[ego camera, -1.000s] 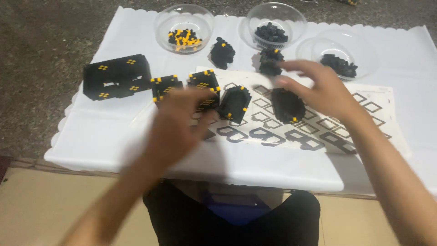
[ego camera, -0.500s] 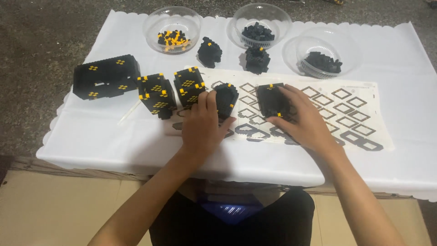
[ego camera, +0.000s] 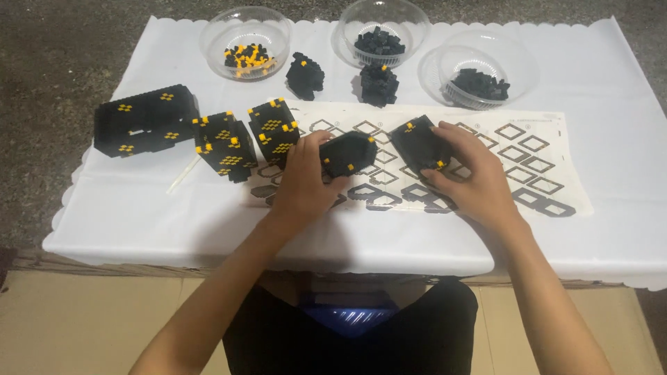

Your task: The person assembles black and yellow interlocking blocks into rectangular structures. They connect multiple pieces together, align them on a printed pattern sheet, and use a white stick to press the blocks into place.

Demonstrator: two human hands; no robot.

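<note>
My left hand point(ego camera: 304, 182) grips a black brick-built piece with small yellow studs point(ego camera: 349, 153), held just above the printed instruction sheet point(ego camera: 542, 167). My right hand point(ego camera: 474, 173) grips a second, similar black piece point(ego camera: 415, 144) a little to its right. The two pieces sit close together but apart. To the left stand two black-and-yellow cube-like assemblies point(ego camera: 224, 146) point(ego camera: 274, 130) and a larger black block assembly point(ego camera: 144, 119).
A white cloth point(ego camera: 139, 215) covers the table. At the back stand three clear bowls: one with yellow and black bricks point(ego camera: 245, 35), two with black bricks point(ego camera: 383, 22) point(ego camera: 483, 66). Two small black brick clumps point(ego camera: 306, 75) point(ego camera: 379, 83) lie between them. A thin white stick point(ego camera: 182, 175) lies at the left.
Both hands came down onto the sheet and closed on the two black pieces. The pieces now sit lifted and tilted in my hands.
</note>
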